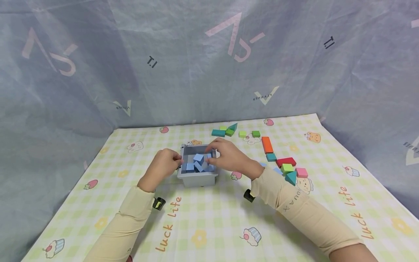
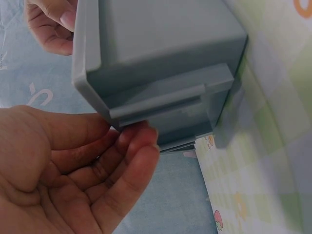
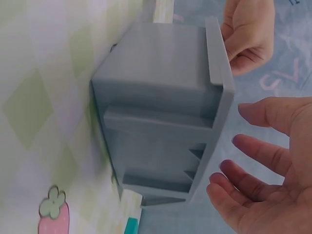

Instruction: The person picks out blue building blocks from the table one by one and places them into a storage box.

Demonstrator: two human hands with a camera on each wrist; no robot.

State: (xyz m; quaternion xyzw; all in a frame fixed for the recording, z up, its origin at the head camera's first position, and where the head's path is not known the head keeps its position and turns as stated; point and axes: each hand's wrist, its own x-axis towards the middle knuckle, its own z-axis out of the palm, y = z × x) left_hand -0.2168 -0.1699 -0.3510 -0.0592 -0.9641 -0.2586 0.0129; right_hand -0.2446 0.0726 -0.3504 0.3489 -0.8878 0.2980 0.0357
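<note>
A small grey plastic bin (image 1: 199,181) stands on the table with several light blue blocks (image 1: 198,158) inside. My left hand (image 1: 163,163) pinches its left rim between thumb and fingers; the left wrist view shows this grip on the bin's edge (image 2: 170,29) from close by. Over the right rim hovers my right hand (image 1: 229,154), fingers apart and holding nothing. In the right wrist view, a gap lies between the right hand's spread fingers (image 3: 258,151) and the bin wall (image 3: 151,58). The right hand hides part of the bin's right side.
Right of the bin lie an orange block (image 1: 267,145), a red block (image 1: 286,162), a pink block (image 1: 301,172), a teal triangle (image 1: 291,177) and blue pieces (image 1: 277,170) partly behind the right forearm. Behind it are a teal block (image 1: 218,133) and several green ones. A checked cloth (image 1: 199,218) covers the table.
</note>
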